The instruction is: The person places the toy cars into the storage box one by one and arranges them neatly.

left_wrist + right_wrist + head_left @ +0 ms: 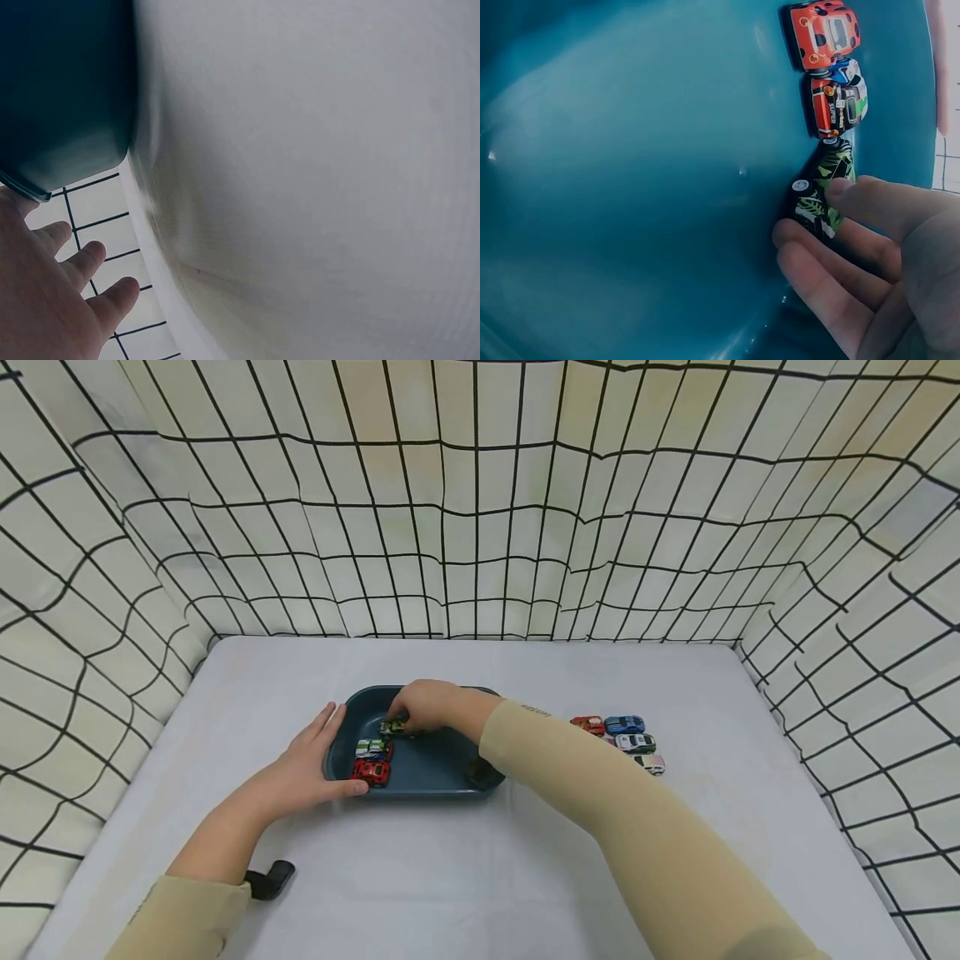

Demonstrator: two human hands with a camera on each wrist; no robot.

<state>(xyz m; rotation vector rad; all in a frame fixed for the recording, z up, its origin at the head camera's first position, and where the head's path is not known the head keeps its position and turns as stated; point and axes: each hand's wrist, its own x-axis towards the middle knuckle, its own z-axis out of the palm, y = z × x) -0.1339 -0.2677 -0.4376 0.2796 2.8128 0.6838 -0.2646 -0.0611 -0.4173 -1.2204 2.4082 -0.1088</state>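
Note:
A dark teal plastic tub stands on the white table. Inside it, my right hand pinches a black and green toy car between thumb and fingers, low over the tub's floor. In the right wrist view, this car's end meets a multicoloured toy car marked SUPER. Beyond that sits a red toy car with black spots, all in a row by the left wall. My left hand rests against the tub's left rim, its fingers straight and spread, thumb along the front corner.
Right of the tub, partly behind my right sleeve, several toy cars lie grouped on the white cloth, among them a blue car and a black and white car. Black netting encloses the table's back and sides.

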